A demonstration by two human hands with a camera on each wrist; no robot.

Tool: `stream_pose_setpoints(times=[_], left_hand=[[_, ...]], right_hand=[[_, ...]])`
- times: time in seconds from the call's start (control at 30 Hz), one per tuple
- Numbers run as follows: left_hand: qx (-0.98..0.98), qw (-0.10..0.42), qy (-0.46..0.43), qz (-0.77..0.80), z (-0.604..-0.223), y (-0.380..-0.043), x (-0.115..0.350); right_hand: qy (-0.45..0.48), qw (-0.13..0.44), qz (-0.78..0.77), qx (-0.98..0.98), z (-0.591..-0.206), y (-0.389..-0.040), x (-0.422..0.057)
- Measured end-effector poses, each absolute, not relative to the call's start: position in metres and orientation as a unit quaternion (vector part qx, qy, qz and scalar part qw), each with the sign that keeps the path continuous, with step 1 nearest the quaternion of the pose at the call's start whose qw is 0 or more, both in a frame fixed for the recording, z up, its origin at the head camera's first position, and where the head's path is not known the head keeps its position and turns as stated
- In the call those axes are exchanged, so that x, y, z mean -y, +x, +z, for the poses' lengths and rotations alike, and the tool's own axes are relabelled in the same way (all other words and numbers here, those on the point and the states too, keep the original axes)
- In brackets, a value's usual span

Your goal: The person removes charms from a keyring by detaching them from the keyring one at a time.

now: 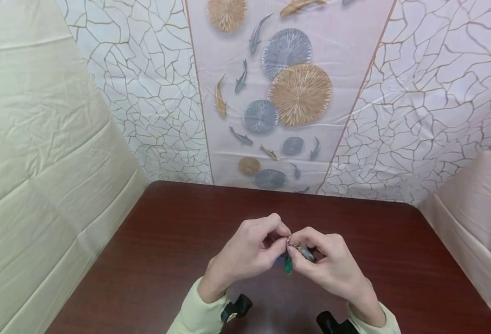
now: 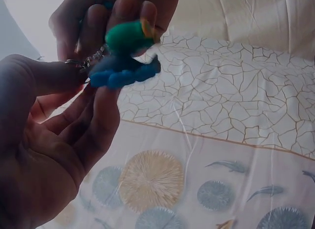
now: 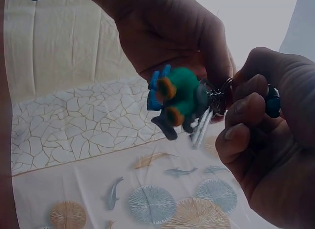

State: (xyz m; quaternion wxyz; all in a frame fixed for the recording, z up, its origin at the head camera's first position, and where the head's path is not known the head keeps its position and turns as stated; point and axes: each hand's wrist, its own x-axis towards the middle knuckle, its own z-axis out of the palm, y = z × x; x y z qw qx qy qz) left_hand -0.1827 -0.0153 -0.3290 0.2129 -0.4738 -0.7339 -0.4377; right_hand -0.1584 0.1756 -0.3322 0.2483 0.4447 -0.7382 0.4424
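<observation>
Both hands meet over the table at a bunch of keychain charms. My left hand (image 1: 249,250) pinches the metal key ring (image 3: 227,85) between thumb and index finger. Close against it, my right hand (image 1: 333,262) pinches the metal chain with thumb and forefinger. A green charm (image 2: 129,38) with orange feet hangs from the chain (image 3: 215,94), beside a blue charm (image 2: 118,79) and a dark grey piece. Something silver, long and flat (image 3: 199,130) dangles below them, blurred. A grey-blue charm (image 1: 306,253) lies within my right hand's fingers, partly hidden.
The dark red-brown table (image 1: 153,260) has rounded far corners. A patterned cloth (image 1: 237,153) hangs behind it. Cream cloth (image 1: 61,185) hangs at the left, and a pinkish cloth (image 1: 475,222) at the right. Black wrist cameras (image 1: 242,305) sit at both cuffs.
</observation>
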Motion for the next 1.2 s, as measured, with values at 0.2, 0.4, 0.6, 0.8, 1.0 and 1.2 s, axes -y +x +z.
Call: stream_pose_setpoints(times=[0.2,0.4,0.6,0.8,1.0,1.2], left_hand=[[0.731,0.204,-0.471,-0.449,-0.329,-0.183,0.017],[0.724,0.201,-0.45,-0.482,-0.329,-0.182,0.017],[0.728,0.184,-0.417,-0.511,-0.329,-0.18,0.016],[0.741,0.168,-0.414,-0.501,-0.328,-0.18,0.015],[0.75,0.195,-0.442,-0.451,-0.327,-0.185,0.02],[0.728,0.267,-0.468,-0.423,-0.329,-0.188,0.019]], right_hand=[[0.45,0.239,0.46,0.727,-0.333,-0.159,-0.174],[0.451,0.256,0.468,0.715,-0.336,-0.16,-0.171],[0.452,0.284,0.472,0.702,-0.338,-0.163,-0.169],[0.45,0.289,0.462,0.707,-0.338,-0.166,-0.17],[0.446,0.284,0.448,0.721,-0.339,-0.169,-0.17],[0.434,0.299,0.46,0.715,-0.339,-0.169,-0.168]])
